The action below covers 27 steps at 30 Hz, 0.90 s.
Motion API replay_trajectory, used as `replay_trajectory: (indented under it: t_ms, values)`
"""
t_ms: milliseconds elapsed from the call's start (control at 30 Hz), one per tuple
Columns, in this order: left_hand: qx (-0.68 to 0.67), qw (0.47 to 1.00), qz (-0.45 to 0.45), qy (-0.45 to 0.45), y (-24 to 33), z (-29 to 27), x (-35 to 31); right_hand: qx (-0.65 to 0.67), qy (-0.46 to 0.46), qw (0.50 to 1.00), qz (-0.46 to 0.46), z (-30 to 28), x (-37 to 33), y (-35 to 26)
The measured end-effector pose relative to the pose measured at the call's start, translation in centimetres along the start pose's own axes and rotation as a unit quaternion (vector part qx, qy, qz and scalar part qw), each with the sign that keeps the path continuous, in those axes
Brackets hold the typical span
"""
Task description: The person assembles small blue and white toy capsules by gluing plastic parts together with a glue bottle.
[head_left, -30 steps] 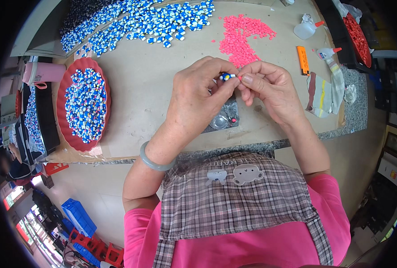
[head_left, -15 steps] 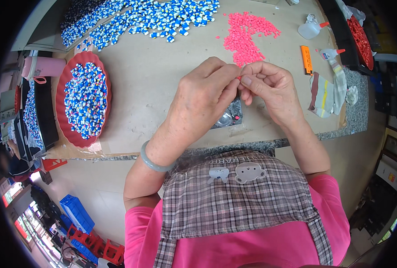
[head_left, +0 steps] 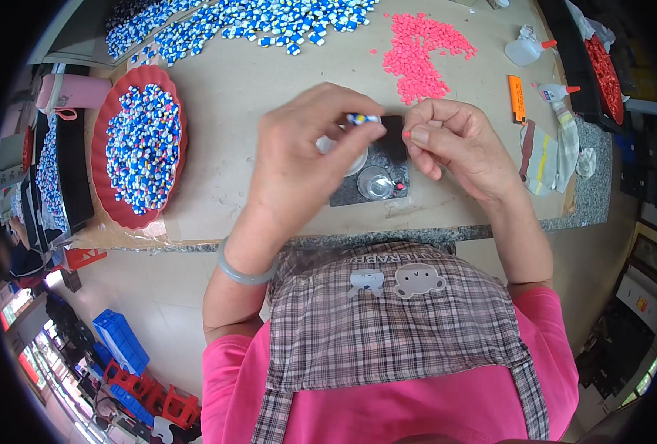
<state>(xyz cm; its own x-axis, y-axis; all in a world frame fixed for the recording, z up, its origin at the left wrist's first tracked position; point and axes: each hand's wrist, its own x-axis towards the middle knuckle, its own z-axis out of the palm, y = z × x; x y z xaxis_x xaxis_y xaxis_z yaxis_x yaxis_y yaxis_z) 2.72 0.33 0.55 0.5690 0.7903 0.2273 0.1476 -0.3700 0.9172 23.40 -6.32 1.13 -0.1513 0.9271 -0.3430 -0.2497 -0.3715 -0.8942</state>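
My left hand (head_left: 306, 155) pinches a small blue, white and yellow piece (head_left: 362, 119) between thumb and fingertips, above a dark plate (head_left: 388, 148). To its right, my right hand (head_left: 458, 148) is closed around a tiny red-pink piece (head_left: 408, 135) at the tips of thumb and forefinger. The hands are apart. Between and below them, a small clear round dish (head_left: 375, 183) sits on the dark plate, with a pink piece (head_left: 399, 186) beside it. Beyond my right hand lies a loose spread of small pink pieces (head_left: 417, 59).
A red scalloped tray (head_left: 100, 159) full of blue-and-white pieces stands at left. More blue-and-white pieces (head_left: 254, 26) cover the far left. On the right are two red-tipped glue bottles (head_left: 524, 50), an orange box-like strip (head_left: 517, 98), a striped cloth (head_left: 541, 155) and a black tray (head_left: 576, 59) of red pieces.
My hands have come apart from each other. The left hand moved left with the blue-and-white piece, uncovering the dark plate and dish. The right hand stays nearly in place.
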Motion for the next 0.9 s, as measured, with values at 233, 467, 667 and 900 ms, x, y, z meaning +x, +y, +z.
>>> replay_trajectory:
  t_ms: [233, 467, 667, 900]
  values:
    - [-0.181, 0.979, -0.085, 0.037, -0.4, -2.5, -1.4, -0.147, -0.056, 0.983, 0.096, 0.0, -1.2, -0.2]
    - [-0.215, 0.968, -0.116, 0.052, -0.7, -2.4, -2.6, -0.202, -0.039, 0.972, 0.109, 1.2, -1.7, -0.3]
    - [-0.225, 0.968, -0.099, 0.055, -1.0, -2.1, -3.0, -0.353, -0.023, 0.934, 0.044, 2.2, -2.2, -0.3]
    - [-0.249, 0.960, -0.121, 0.044, -0.5, -2.1, -2.8, -0.524, 0.000, 0.840, -0.143, 3.4, -2.4, -0.5]
